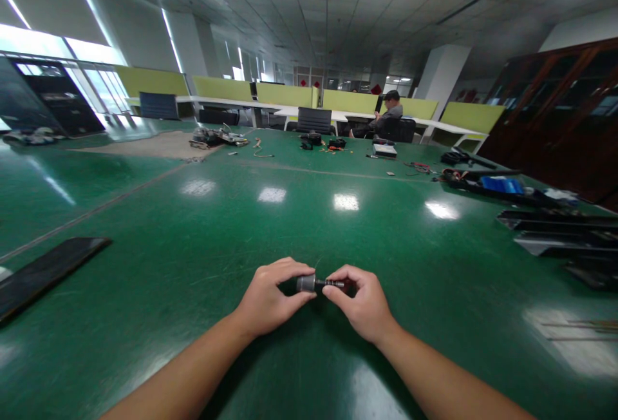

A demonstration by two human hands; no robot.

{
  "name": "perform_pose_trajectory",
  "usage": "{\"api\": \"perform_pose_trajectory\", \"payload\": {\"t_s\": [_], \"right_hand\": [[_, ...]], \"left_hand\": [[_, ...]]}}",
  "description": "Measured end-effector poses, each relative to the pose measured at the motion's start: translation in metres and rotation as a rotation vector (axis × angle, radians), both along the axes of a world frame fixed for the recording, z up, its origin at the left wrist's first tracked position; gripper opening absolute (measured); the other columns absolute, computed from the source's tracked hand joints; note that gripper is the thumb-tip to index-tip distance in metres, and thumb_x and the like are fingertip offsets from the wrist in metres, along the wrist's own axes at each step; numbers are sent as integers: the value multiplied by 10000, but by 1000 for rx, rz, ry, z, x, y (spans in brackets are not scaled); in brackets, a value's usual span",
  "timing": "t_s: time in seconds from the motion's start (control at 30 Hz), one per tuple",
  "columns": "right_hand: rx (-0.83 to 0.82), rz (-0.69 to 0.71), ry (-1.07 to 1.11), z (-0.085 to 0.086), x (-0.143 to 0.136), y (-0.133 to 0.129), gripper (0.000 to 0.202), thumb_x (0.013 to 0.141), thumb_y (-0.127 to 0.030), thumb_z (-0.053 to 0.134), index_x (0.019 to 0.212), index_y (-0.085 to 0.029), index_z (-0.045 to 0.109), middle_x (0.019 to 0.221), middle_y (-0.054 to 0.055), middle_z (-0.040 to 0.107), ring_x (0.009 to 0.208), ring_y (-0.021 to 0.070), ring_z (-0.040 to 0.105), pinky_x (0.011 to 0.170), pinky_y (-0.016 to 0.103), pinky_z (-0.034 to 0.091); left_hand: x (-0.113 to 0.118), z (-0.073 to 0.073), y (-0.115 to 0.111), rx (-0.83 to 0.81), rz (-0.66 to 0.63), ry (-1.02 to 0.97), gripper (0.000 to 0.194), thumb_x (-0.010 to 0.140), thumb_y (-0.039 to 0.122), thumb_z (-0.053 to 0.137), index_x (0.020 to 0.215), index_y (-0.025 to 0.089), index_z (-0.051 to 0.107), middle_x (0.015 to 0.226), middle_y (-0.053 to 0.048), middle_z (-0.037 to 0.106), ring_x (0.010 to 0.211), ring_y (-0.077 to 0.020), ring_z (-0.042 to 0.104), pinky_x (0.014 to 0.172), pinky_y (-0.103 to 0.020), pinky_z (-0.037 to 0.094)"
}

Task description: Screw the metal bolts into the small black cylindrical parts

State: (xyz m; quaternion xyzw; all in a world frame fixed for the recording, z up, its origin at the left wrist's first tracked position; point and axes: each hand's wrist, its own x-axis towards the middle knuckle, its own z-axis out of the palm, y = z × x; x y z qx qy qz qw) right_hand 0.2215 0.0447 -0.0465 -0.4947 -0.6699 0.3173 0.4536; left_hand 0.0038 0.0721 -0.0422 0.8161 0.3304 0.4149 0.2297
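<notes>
One part [306, 283], grey with a thin dark shaft, is held by two hands just above the green table [290, 227]: its thick end is pinched between thumb and fingers of the left hand [276, 291], its shaft between those of the right hand [360, 297]. To the left of the part, one dark slab [51, 272] is laid on the table; to its right, two thin rods [579, 332] at least are seen, and beyond it one person [392, 114] is seated.
</notes>
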Motion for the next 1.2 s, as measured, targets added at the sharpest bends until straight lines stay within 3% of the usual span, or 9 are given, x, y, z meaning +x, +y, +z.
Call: {"api": "perform_pose_trajectory", "payload": {"t_s": [1.2], "right_hand": [[-7,7,5,-1,2,-1,81,822,-268,714,846,-191,713,719,0,654,657,158,557,620,271,414]], "left_hand": [[-1,0,0,11,3,-6,296,801,250,761,1087,257,684,1007,-16,709,908,-168,642,832,-308,512]]}}
